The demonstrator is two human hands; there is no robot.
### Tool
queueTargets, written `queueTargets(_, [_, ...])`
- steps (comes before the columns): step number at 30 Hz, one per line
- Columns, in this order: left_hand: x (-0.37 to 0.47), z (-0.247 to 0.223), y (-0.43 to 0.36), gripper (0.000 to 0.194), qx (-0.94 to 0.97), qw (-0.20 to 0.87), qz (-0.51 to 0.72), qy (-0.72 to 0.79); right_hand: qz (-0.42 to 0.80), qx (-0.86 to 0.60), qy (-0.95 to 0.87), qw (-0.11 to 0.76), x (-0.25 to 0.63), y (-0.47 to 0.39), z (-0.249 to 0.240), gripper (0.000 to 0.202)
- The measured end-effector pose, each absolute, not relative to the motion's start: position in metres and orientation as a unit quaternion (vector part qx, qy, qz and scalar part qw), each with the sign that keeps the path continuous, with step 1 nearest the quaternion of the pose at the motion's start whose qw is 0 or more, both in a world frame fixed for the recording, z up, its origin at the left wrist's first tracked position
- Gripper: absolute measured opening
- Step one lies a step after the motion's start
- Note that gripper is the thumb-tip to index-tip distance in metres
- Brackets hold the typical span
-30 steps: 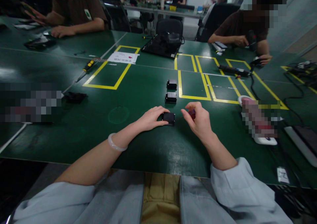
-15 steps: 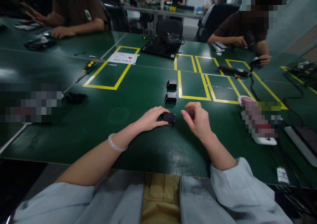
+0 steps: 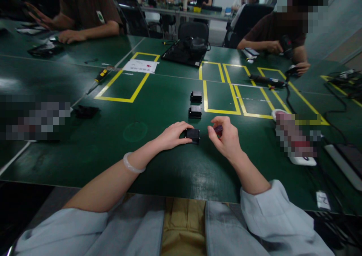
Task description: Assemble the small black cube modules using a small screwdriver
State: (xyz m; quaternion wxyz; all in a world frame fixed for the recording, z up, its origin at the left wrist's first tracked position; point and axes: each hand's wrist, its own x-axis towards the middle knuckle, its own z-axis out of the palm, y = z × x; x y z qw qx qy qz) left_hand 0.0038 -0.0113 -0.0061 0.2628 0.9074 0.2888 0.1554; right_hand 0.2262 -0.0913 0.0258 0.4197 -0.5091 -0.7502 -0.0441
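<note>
My left hand (image 3: 174,136) grips a small black box-shaped part (image 3: 192,135) on the green table, thumb on its near side and fingers on its far side. Just right of it, my right hand (image 3: 226,138) is curled round a small dark purple object (image 3: 218,130), which does not touch the black part. Most of that object is hidden by the fingers. Beyond my hands, two similar black parts stand in a line, a nearer one (image 3: 195,112) and a farther one (image 3: 196,96).
Yellow tape rectangles mark the green table (image 3: 164,173). A screwdriver (image 3: 101,75) lies at the left, a black laptop-like panel (image 3: 183,53) at the back. A white-edged device (image 3: 304,160) and cables are at the right. People sit across the table.
The fingers of my right hand have shifted very slightly, and the purple object shows a little more. My left hand and the black parts have not moved.
</note>
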Motion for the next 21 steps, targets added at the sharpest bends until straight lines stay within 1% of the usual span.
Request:
queueTargets(4, [0.0038,-0.0064,-0.0114,0.040,0.908,0.262,0.154,0.288,-0.049,-0.517,-0.746,0.417,0.2264,-0.0897,0.0256,0.015])
queueTargets(8, [0.0039,-0.0064,-0.0114,0.039,0.909,0.262,0.156,0.283,-0.046,-0.514,-0.743,0.427,0.2247,-0.0908,0.0276,0.006])
queueTargets(14, [0.0040,-0.0067,-0.0110,0.040,0.906,0.266,0.158,0.288,-0.019,-0.509,-0.740,0.438,0.2244,-0.0929,0.0286,0.014])
queueTargets(21, [0.0037,-0.0076,-0.0110,0.040,0.906,0.266,0.159,0.287,-0.048,-0.507,-0.747,0.427,0.2247,-0.0912,0.0303,0.008])
